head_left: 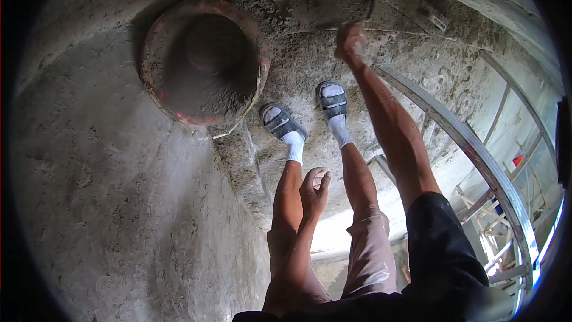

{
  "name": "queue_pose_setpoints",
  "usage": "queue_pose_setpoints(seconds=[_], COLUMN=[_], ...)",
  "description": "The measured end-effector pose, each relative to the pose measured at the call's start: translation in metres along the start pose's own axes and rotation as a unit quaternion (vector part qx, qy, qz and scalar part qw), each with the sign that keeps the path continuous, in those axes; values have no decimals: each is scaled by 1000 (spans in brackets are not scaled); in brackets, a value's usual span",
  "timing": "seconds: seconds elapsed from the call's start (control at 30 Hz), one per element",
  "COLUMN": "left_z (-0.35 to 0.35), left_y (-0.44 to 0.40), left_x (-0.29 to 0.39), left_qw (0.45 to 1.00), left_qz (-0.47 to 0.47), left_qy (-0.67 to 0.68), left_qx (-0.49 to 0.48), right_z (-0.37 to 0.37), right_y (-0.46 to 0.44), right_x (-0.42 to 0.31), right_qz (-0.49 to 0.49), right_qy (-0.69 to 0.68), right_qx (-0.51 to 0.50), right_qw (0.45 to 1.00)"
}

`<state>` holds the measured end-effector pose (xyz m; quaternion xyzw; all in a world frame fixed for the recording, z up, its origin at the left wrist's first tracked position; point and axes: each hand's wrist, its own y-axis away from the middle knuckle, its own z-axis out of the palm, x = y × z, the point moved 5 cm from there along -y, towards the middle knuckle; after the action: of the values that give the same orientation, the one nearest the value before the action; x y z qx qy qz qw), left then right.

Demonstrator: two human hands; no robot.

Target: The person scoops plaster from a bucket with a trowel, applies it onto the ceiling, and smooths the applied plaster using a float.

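My right hand (351, 43) reaches out at the top and is closed, slightly blurred. It grips what looks like a plastering trowel (348, 3), its wide dark blade lying over wet grey mortar (277, 3). The trowel's handle is hidden by my fingers. My left hand (316, 186) hangs in front of my shin, loosely curled with the thumb apart and nothing visible in it. Left of my feet stands a round tub (205, 120) with a mortar-smeared reddish rim and grey mortar (220, 86) inside.
A flat strip-shaped piece (414, 7) lies right of the trowel. My sandalled feet (304, 107) stand on a rough, mortar-spattered surface (298, 53). A plastered wall (119, 203) rises at left. Curved-looking rails (471, 137) and scaffold-like frames (497, 226) fill the right, with a lower level beyond.
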<state>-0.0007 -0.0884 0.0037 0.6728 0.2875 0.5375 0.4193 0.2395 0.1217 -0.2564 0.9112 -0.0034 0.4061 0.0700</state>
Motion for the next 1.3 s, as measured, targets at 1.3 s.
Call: queue_pose_setpoints(seconds=[1.3], left_z=[-144], left_y=[-88], left_x=[89], left_qw=[822], left_qz=[35], left_qy=[472], left_qx=[316], right_z=[-57], right_y=[95], right_x=[37], right_qz=[348], right_qy=[-766], right_qx=[-253], right_qw=[478])
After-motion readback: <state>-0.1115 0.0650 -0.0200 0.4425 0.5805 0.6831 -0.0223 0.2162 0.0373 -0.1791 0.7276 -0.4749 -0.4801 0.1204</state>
